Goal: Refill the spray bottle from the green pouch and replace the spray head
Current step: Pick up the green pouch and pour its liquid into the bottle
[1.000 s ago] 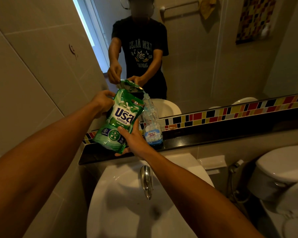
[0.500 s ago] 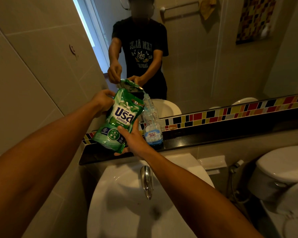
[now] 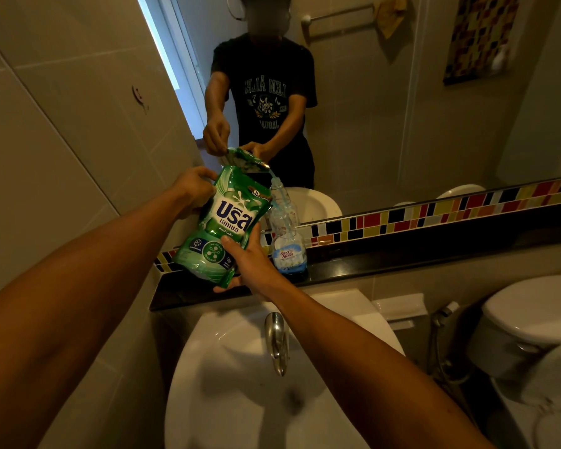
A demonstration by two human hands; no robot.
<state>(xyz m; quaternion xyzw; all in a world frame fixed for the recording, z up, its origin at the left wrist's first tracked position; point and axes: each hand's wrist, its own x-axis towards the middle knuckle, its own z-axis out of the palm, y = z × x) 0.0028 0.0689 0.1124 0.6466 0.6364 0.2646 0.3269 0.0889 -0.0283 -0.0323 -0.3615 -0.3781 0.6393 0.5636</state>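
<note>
While I watch from the head view, my left hand (image 3: 193, 189) pinches the tilted green pouch (image 3: 222, 226) at its top and my right hand (image 3: 250, 260) grips its base, fingers clamped; its spout corner sits directly over the open spray bottle (image 3: 287, 241) on the ledge (image 3: 402, 254).

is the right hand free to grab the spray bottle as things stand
Probably not yet: the right hand holds up the bottom of the green pouch. The spray bottle stands right beside it, nothing between.

Both hands tilt the green pouch (image 3: 222, 223), pouring into the spray bottle (image 3: 287, 241) on the ledge (image 3: 402, 257).
</note>
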